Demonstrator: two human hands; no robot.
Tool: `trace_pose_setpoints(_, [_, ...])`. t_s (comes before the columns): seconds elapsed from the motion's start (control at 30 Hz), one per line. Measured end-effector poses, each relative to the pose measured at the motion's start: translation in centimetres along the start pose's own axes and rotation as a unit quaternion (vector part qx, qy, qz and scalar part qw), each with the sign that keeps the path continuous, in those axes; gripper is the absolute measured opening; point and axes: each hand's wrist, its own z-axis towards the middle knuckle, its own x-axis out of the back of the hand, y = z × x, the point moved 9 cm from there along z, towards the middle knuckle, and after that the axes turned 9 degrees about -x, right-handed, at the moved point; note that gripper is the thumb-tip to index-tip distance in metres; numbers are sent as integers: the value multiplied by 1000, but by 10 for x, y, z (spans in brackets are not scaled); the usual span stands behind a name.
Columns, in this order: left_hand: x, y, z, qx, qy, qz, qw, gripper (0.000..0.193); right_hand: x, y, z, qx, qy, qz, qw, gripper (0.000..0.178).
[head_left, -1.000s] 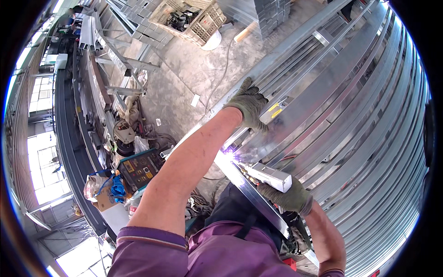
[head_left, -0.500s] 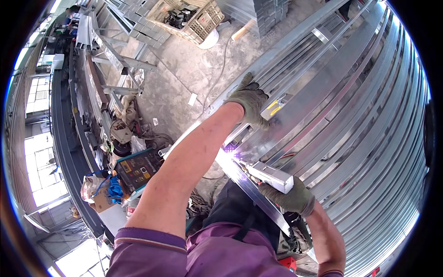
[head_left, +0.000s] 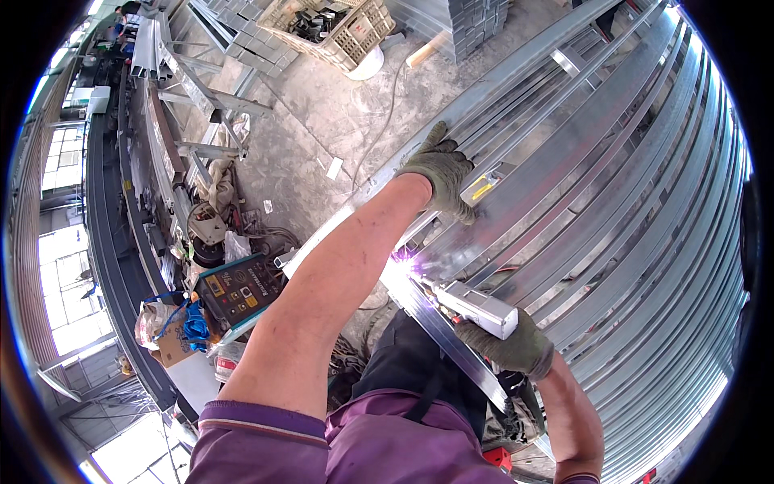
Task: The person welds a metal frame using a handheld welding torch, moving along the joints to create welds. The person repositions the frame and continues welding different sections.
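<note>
Seemingly for steadiness, the metal-bar frame [head_left: 556,165] at right is braced by the loosely spread left hand [head_left: 442,175]; the welding torch [head_left: 482,310] is gripped by the right hand [head_left: 516,348], angled toward the bright arc [head_left: 402,265].

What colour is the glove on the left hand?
The left glove is a dull olive green. It shows best in the head view.

A smooth, glossy metallic finish is shown by the long silver-grey bars [head_left: 548,179] and the box-shaped silver tool [head_left: 481,308]. Matt, textured cloth is seen in the olive-green gloves [head_left: 516,347], hard plastic in the beige latticed crate [head_left: 355,47], and rough, matt concrete in the pale floor [head_left: 343,105].
</note>
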Motion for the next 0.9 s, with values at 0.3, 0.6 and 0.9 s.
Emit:
trace_pose_setpoints(0.3, [3,1,-1,-2,7,-6,1000,108,2,5,-2,-32,-8,-4,999,49])
trace_pose_setpoints(0.6, [11,6,-3,18,-29,-13,999,103,3,8,-2,-42,-21,-5,999,51])
trace_pose_setpoints(0.9, [3,2,1,9,-51,14,999,109,3,15,-5,-92,-38,23,995,55])
